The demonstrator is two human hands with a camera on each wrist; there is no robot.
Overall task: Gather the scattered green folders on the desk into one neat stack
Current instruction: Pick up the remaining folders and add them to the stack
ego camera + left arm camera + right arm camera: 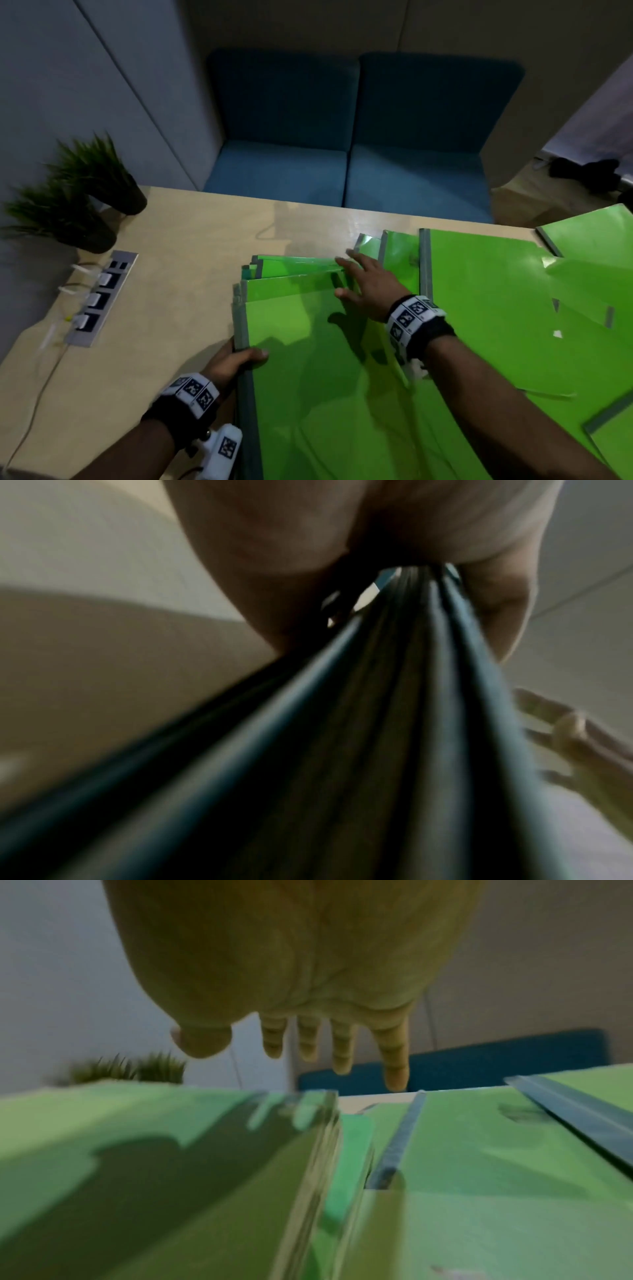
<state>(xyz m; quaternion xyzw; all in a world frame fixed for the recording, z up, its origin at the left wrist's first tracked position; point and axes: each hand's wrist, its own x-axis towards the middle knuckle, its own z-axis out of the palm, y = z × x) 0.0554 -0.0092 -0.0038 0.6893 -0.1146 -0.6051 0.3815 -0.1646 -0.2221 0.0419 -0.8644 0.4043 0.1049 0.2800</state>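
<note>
The gathered stack of green folders lay mid-surface, thin, glossy and likely slippery, so I judged its grey spines the firmest hold, where my left hand gripped it while my right hand hovered, fingers spread, beside the loose folders.

Dim booth, grey wall panels, blue sofa, wooden desk, two potted plants
</note>
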